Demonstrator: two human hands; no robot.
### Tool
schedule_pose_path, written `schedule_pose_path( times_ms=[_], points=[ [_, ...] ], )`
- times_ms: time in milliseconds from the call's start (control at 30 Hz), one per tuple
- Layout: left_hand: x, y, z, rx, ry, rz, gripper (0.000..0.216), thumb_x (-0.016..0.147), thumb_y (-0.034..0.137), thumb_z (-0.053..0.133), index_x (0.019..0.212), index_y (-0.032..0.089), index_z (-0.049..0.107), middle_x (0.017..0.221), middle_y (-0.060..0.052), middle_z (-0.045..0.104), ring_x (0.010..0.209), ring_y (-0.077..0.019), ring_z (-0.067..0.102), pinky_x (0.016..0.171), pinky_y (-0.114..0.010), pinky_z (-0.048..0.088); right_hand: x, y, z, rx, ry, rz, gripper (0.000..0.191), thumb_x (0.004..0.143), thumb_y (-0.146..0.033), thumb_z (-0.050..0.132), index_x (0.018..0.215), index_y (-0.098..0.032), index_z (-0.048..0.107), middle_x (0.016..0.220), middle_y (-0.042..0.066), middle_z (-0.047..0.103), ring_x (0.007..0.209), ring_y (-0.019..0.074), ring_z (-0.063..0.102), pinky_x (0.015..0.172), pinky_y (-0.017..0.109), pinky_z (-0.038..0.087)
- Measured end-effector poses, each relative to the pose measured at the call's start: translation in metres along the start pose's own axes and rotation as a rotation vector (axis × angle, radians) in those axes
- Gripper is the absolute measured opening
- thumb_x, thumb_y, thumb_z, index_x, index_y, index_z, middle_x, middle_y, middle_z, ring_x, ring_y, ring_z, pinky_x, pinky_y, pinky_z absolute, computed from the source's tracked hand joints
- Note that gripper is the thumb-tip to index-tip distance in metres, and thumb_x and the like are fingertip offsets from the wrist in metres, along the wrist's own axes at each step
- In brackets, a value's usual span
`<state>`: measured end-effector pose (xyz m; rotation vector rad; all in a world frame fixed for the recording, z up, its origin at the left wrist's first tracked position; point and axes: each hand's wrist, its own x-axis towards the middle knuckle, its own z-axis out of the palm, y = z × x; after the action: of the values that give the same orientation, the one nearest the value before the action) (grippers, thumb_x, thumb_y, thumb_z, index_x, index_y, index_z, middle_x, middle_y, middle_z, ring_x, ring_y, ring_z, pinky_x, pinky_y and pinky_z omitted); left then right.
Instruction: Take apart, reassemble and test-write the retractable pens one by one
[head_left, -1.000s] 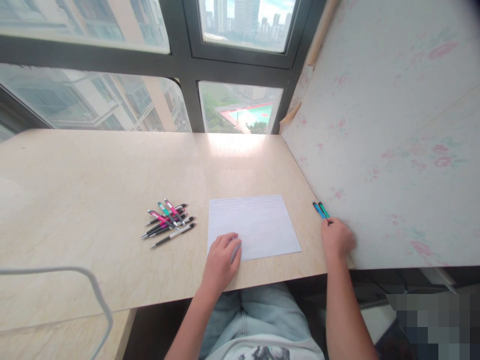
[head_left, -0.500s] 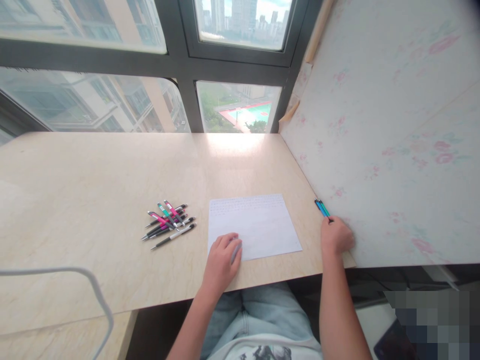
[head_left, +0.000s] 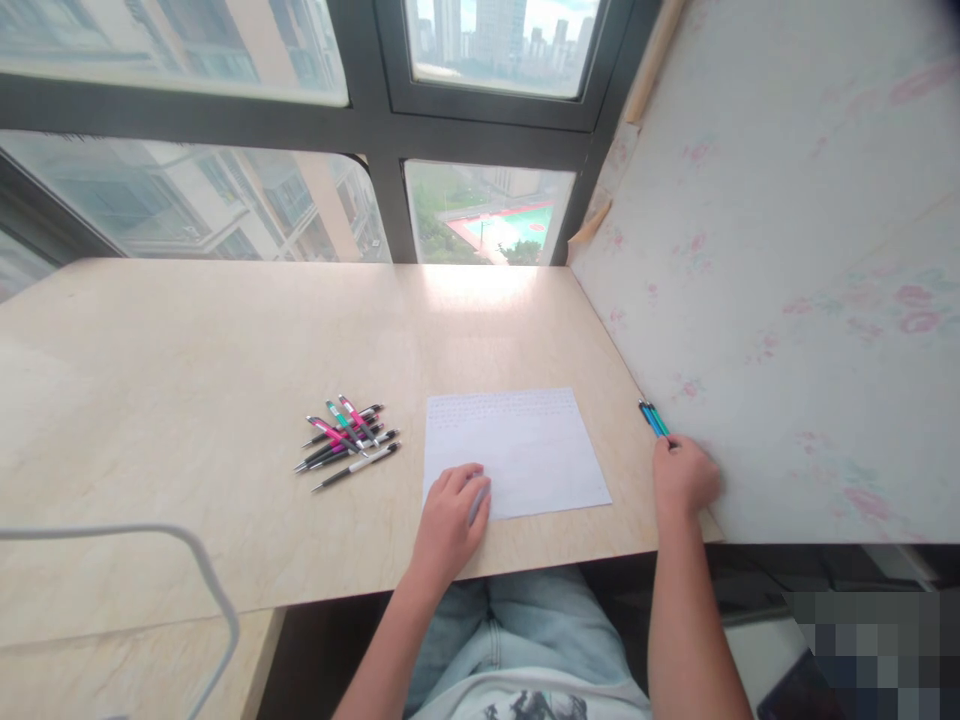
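Note:
My left hand (head_left: 454,510) lies over the lower left corner of a white sheet of paper (head_left: 525,450), fingers loosely bent and slightly apart. Rows of handwriting run along the sheet's top. Over by the wall, my right hand (head_left: 684,475) is closed around the near ends of a few pens (head_left: 655,418), blue and green, whose far ends stick out past the fingers. The hand hides the rest of them. Left of the paper is a loose pile of several pens (head_left: 349,435), black, pink, green and white, lying across one another.
The pale marbled desktop (head_left: 225,370) reaches back to dark window frames (head_left: 382,210). A flowered wall (head_left: 787,400) closes off the right side. A grey cable-like tube (head_left: 199,550) curves over the lower left. The desk's front edge lies just above my lap.
The whole view has shifted slightly, with things appearing a little farther right. Both hands keep their places beside the paper and the wall.

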<state>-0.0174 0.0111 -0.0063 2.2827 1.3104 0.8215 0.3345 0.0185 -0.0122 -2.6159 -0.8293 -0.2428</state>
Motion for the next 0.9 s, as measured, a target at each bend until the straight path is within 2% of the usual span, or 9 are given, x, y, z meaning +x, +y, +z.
schedule_pose_path(
  times_ms=[133,300,400,567,733,900],
  points=[
    [-0.003,0.002,0.001,-0.039,0.036,-0.02,0.024,0.087,0.016,0.052,0.107,0.022,0.064,0.114,-0.011,0.064,0.107,-0.0257,0.059,0.092,-0.046,0.05,-0.018,-0.018,-0.001,0.155,-0.104,-0.183,0.035,0.084,-0.034,0.05,0.099,-0.013,0.074,0.072,0.01,0.072,0.062,0.0221,0.059,0.058,0.03,0.037],
    [-0.007,0.002,0.0,-0.167,0.174,-0.051,0.027,0.088,0.013,0.051,0.109,0.023,0.064,0.112,-0.011,0.066,0.105,-0.0235,0.062,0.091,-0.044,0.052,-0.073,-0.061,-0.005,0.421,-0.266,-0.487,0.037,0.086,-0.04,0.048,0.088,-0.015,0.075,0.071,0.009,0.072,0.063,0.0211,0.062,0.061,0.029,0.041],
    [-0.01,0.003,-0.002,-0.239,0.238,-0.075,0.026,0.088,0.012,0.049,0.106,0.023,0.064,0.109,-0.01,0.067,0.104,-0.0219,0.063,0.09,-0.041,0.053,-0.104,-0.078,-0.005,0.533,-0.344,-0.608,0.038,0.088,-0.042,0.047,0.085,-0.015,0.074,0.072,0.008,0.072,0.061,0.0199,0.063,0.062,0.029,0.044],
    [-0.011,0.003,-0.006,-0.351,0.362,-0.206,0.02,0.089,0.016,0.049,0.1,0.022,0.065,0.102,-0.008,0.069,0.092,-0.02,0.066,0.075,-0.034,0.055,-0.128,-0.081,-0.001,0.634,-0.381,-0.685,0.041,0.092,-0.044,0.043,0.086,-0.016,0.073,0.078,0.01,0.073,0.063,0.0197,0.065,0.063,0.029,0.048],
    [-0.013,-0.005,-0.018,-0.441,0.413,-0.373,0.019,0.09,0.021,0.05,0.1,0.021,0.065,0.096,-0.007,0.071,0.084,-0.0186,0.067,0.076,-0.033,0.054,-0.131,-0.075,0.005,0.71,-0.366,-0.691,0.039,0.092,-0.042,0.045,0.086,-0.015,0.072,0.08,0.01,0.074,0.064,0.0195,0.066,0.065,0.029,0.051],
    [-0.021,-0.023,-0.038,-0.291,0.419,-0.411,0.017,0.088,0.025,0.053,0.096,0.02,0.066,0.095,-0.006,0.071,0.079,-0.0182,0.067,0.069,-0.031,0.054,-0.131,-0.073,0.007,0.727,-0.389,-0.687,0.038,0.092,-0.042,0.045,0.087,-0.016,0.072,0.083,0.01,0.075,0.067,0.02,0.068,0.067,0.03,0.052]
  ],
)
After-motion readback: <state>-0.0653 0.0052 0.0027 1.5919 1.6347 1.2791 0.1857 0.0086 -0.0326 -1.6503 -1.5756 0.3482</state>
